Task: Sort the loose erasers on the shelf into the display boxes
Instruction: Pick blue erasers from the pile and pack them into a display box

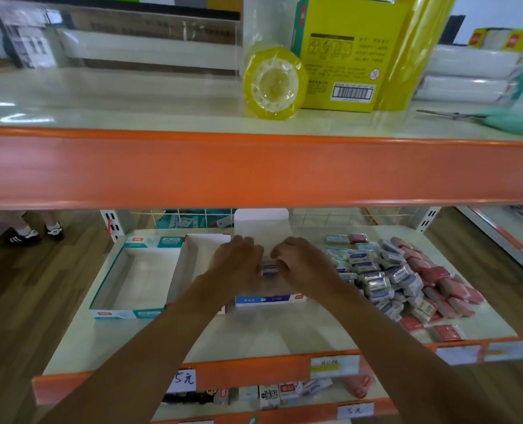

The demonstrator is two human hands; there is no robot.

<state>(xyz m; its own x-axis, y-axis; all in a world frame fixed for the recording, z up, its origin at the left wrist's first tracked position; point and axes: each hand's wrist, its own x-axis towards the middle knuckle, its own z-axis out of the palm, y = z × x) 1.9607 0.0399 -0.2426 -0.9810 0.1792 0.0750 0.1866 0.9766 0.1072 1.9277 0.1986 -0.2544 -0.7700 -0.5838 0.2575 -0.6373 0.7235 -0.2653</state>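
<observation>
From my remote seat I see two bare forearms reach forward from the bottom of the view. Nearest, under them, a lower shelf [284, 407] carries small packets behind a handwritten price tag [185, 379].

Above that is the cream shelf [284, 332] with an orange front rail. In the middle of it stands a blue-fronted display box [269, 299], and both hands meet over it. The right hand [300, 264] has its fingers curled and pinches a small wrapped eraser [269, 268], held just above the box's inside. The left hand [235, 261] lies back-up with fingers stretched forward, its thumb side against the eraser's left end; I cannot tell whether it grips.

Touching the blue box on the left is a white display box [193, 261], and left of that is a teal-trimmed display box [131, 280]; what I can see of both interiors is bare. To the right of the hands a pile of loose erasers [400, 280], in blue-grey and red wrappers, spreads toward the shelf's right edge.

Farther off, at far left on the wooden floor, is a person's pair of dark shoes [34, 235].

The upper shelf [101, 96], blurred, holds a yellow tape roll [274, 84] leaning on a yellow carton [345, 56], with green-handled scissors [498, 117] at the right.
</observation>
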